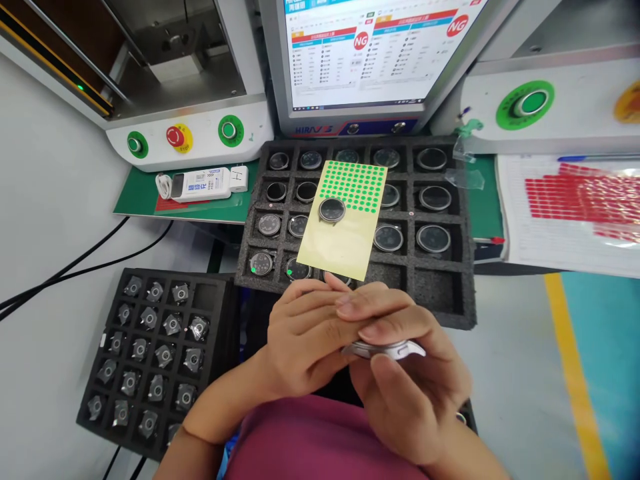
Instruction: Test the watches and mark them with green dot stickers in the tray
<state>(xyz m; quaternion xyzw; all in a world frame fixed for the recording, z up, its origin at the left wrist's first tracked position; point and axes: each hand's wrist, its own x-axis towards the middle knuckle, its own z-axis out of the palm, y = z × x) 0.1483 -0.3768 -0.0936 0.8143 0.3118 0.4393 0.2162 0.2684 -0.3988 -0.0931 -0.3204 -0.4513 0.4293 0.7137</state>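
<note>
Close to my body, a silver round watch case [385, 350] with a protruding lug is held edge-on between both hands. My right hand [420, 380] grips it, thumb below and fingers above. My left hand [310, 333] is closed against its left side, with fingers lying under the right hand's fingertips; part of the case is hidden there. Just beyond my hands, a yellow sheet of green dot stickers [340, 247] lies across a black foam tray [435, 293]. One round watch case [331, 210] rests on that sheet. Other watch cases sit in the tray's compartments, some with green dots.
A second foam tray [200, 297] at lower left holds several wrapped round parts. Behind stands a monitor [355, 80] showing NG marks, between machines with green buttons [230, 130] and a red stop button [175, 136]. Red sticker sheets [570, 200] lie on papers at right.
</note>
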